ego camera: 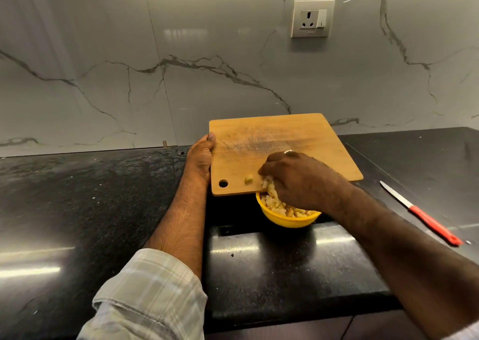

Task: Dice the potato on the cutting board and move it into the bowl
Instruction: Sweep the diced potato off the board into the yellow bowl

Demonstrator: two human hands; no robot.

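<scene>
A wooden cutting board [280,137] is tilted up, its near edge hanging over a yellow bowl [287,219]. My left hand [201,158] grips the board's left edge. My right hand [298,179] rests on the board's near edge with fingers curled, pushing diced potato pieces [270,187] off it. The bowl holds several potato cubes [282,207]. One stray potato piece [248,179] lies on the board beside the hanging hole [223,183].
A knife with a red handle [425,216] lies on the black counter [103,197] to the right. The marble wall behind carries a power socket [312,18]. The counter's front edge runs just below the bowl.
</scene>
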